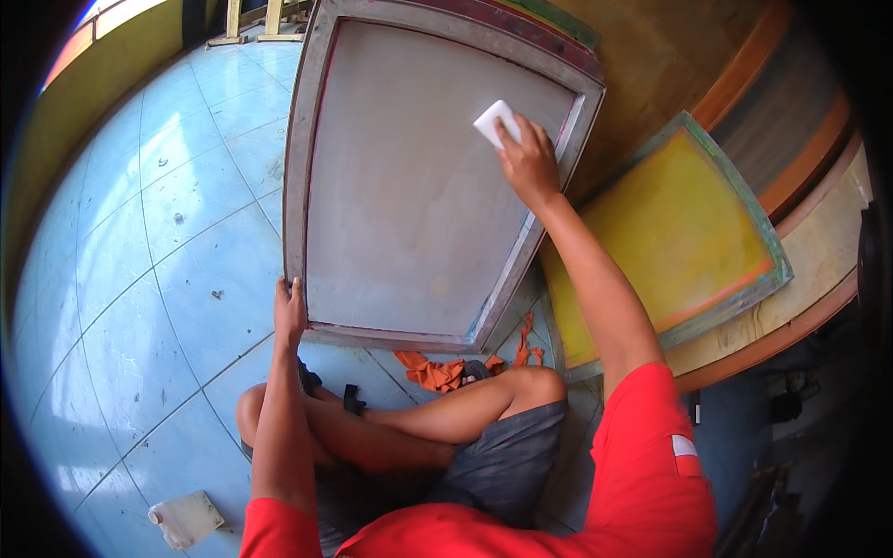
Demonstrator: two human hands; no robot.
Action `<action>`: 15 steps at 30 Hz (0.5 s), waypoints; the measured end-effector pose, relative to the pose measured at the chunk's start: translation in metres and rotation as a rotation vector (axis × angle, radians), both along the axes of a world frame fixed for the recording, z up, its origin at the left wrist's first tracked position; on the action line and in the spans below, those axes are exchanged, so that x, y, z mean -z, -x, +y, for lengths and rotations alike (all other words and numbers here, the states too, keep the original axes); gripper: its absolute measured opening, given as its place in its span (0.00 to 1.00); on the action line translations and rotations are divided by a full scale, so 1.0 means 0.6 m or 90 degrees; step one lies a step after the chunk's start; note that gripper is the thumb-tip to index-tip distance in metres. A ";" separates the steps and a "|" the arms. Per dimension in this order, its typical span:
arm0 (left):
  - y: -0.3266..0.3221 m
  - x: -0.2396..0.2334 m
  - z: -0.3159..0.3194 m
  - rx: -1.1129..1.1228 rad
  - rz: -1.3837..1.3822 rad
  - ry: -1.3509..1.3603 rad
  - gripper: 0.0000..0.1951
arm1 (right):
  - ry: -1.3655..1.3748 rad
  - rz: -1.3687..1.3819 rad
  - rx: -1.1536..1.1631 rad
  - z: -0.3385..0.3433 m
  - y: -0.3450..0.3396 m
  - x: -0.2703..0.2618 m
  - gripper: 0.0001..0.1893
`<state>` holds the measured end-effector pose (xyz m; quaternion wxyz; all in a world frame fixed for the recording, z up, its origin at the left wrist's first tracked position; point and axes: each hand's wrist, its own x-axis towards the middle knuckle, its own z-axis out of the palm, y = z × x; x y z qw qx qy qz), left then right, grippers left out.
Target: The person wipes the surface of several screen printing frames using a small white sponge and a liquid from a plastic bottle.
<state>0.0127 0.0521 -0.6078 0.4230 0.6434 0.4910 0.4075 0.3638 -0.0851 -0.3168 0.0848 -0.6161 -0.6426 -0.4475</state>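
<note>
A large screen-printing frame (296,174) with pale grey mesh (411,181) stands before me, its lower edge near my crossed legs. My left hand (289,307) grips the frame's lower left corner, thumb and fingers at the rail. At the upper right of the mesh, my right hand (527,157) holds a white pad or sponge (497,124) against or just over the surface; contact cannot be told exactly. Behind the frame, another frame with a dark red edge (488,31) and a green one (558,24) show at the top.
A yellow-mesh screen frame (670,237) leans at the right against wooden furniture (802,160). Orange cloth (432,373) lies on the blue tiled floor (202,293) by my feet. A whitish plastic jug (185,519) lies at the lower left. Wooden stand legs (272,24) show at the top.
</note>
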 end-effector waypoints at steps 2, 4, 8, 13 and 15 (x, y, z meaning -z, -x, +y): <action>-0.004 0.006 0.003 -0.003 -0.009 0.010 0.26 | 0.166 -0.137 -0.090 0.000 -0.004 0.017 0.22; -0.007 0.003 0.004 0.016 -0.054 0.044 0.26 | 0.142 -0.098 -0.094 -0.002 -0.019 0.008 0.22; 0.001 0.033 0.018 0.018 -0.037 0.000 0.27 | 0.091 -0.044 -0.049 0.006 -0.016 0.023 0.22; -0.003 -0.003 0.003 0.026 0.007 0.024 0.26 | 0.048 0.037 -0.062 0.004 -0.030 0.011 0.27; -0.001 0.001 0.003 0.005 0.010 0.024 0.26 | -0.047 0.146 -0.034 0.023 -0.010 0.008 0.28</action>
